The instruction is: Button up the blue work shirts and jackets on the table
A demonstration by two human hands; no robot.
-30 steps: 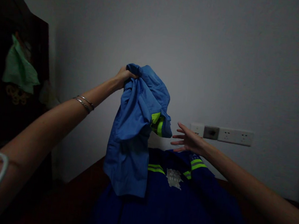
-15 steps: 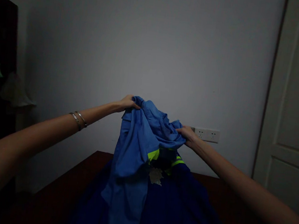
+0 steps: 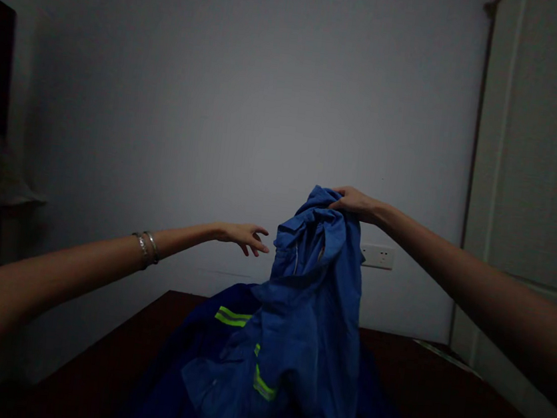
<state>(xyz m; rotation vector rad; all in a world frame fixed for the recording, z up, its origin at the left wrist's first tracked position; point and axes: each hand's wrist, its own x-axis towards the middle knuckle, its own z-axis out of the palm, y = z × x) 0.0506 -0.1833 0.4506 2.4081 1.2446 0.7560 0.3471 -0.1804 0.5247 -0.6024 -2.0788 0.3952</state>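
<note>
The dark garment [image 3: 181, 359] lay on the surface [image 3: 415, 379]. Over it hung the light garment [image 3: 313, 320], its top gripped by the right hand [image 3: 355, 203]. The left hand [image 3: 244, 234] was spread loosely, near this garment but apart. Behind, a socket [image 3: 377, 256] was on the wall [image 3: 221, 95].

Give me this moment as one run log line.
right hand: grips light-blue cloth garment | left hand: open, empty | below: dark-blue cloth garment
</note>
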